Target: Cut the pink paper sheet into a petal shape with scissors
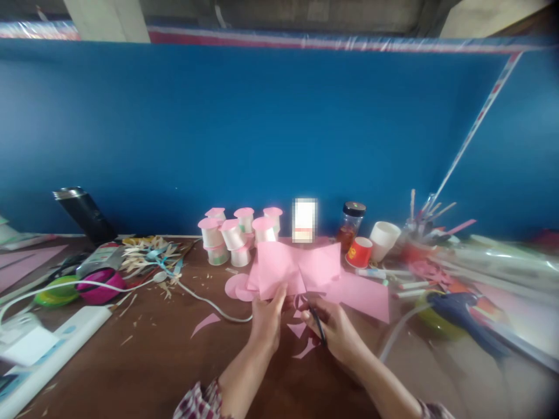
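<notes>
My left hand [267, 317] grips the lower edge of a pink paper sheet [279, 265], thumb on its near face. Dark-handled scissors [320, 326] are in my right hand [334, 329], their blades in a slit that runs up the sheet's middle. Below the sheet lie pink offcuts [297, 330] between my wrists. Pink paper discs [238, 286] rest just left of the sheet, and another pink sheet [364, 295] lies flat to its right. Behind stand several white paper cups [236, 234] topped with pink discs, some stacked.
A jar [351, 220], a red paper cup [360, 252] and a white cup [384, 237] stand behind at right. A glue gun [465, 317] lies at far right. On the left are a power strip [65, 364], a white cable [205, 302] and a dark flask [82, 215].
</notes>
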`<state>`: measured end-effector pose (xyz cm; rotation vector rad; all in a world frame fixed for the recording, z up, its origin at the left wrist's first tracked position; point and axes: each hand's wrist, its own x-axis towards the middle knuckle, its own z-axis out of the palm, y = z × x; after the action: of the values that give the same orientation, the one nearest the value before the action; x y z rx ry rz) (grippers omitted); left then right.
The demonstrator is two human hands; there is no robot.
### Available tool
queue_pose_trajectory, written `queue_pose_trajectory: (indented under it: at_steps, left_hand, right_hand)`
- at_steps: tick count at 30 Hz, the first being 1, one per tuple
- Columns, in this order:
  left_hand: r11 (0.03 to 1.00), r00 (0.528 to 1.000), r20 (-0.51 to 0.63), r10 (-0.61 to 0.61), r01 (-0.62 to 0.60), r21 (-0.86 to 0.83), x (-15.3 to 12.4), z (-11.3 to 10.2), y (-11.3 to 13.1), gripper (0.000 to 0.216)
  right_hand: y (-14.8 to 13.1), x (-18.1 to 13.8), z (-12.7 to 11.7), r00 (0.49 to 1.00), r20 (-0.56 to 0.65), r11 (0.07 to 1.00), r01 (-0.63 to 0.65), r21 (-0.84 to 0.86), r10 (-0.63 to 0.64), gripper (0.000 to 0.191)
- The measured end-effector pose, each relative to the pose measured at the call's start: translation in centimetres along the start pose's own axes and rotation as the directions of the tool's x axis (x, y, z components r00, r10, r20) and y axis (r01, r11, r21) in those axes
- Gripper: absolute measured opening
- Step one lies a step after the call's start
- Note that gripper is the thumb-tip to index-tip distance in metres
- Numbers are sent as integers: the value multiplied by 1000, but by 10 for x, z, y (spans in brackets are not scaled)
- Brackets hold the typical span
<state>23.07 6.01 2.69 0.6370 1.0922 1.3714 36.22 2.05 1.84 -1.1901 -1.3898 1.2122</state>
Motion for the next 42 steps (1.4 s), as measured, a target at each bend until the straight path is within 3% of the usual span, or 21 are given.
queue_pose_trajectory:
  at_steps: [9, 17, 22, 32, 42]
  left_hand:
    - [999, 995, 100, -6, 1, 47, 0, -4, -21, 40]
    - [1000, 992, 124, 9, -11, 13, -1, -3, -23, 42]
    - [1000, 993, 119, -21, 21, 2, 0, -2, -22, 41]
    - [998, 983, 177, -43, 33, 60, -4, -1, -22, 37]
    - [997, 976, 205, -76, 68, 46, -9, 0, -23, 37]
  right_hand:
    - [-9, 1, 0, 995, -52, 996, 86, -17, -87, 27]
    - [-3, 1, -2, 994, -105, 998, 11, -58, -17, 24]
    - [2, 1, -1, 993, -106, 996, 36, -81, -45, 24]
    - [-4, 4, -5, 992, -122, 998, 27, 58, -20, 31]
    - [4, 6, -9, 990, -134, 995, 43, 85, -32, 33]
